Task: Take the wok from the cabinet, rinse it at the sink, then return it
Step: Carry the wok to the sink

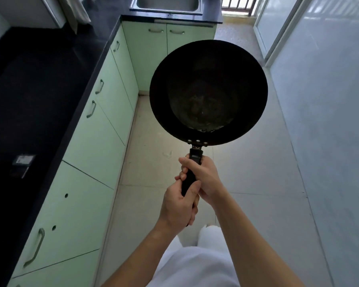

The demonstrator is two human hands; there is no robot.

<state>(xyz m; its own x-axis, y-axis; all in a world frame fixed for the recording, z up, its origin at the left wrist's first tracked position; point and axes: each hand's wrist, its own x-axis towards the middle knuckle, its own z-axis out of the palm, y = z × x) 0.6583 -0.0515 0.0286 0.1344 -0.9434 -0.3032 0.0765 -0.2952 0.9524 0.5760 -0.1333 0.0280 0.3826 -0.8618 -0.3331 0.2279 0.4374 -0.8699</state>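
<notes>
Green cabinets (pixel 95 141) run along the left, sink (pixel 166 5) at far end. Wok (pixel 208 92) is held out over the floor (pixel 257 172), handle clamped by both hands: right hand (pixel 203 176) ahead, left hand (pixel 179 206) behind.

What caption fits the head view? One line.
Both hands, left and right, grip the wok handle, carrying it toward the sink.

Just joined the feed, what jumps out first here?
A big black wok fills the centre, held out over the floor by its handle with both hands, the left hand behind the right hand. The steel sink sits far ahead at the top, pale green cabinets lining the left.
</notes>
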